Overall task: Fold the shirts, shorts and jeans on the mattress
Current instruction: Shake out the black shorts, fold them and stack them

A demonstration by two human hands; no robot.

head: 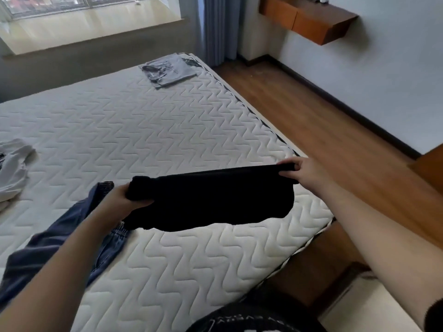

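You hold a black garment [211, 202] stretched at frame centre, over the mattress [148, 121] near its right edge. Your left hand [124, 197] grips its bunched left end; your right hand [299, 170] pinches its right corner. Jeans [60, 238] lie lower left, a white shirt [13, 168] at left edge, a folded grey garment [167, 70] upper centre.

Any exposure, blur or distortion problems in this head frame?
Head view: daylight from the window lights the mattress evenly; the black garment held by the left hand and right hand is crushed to featureless black; wide-angle bending curves the mattress edge; overall slightly soft.
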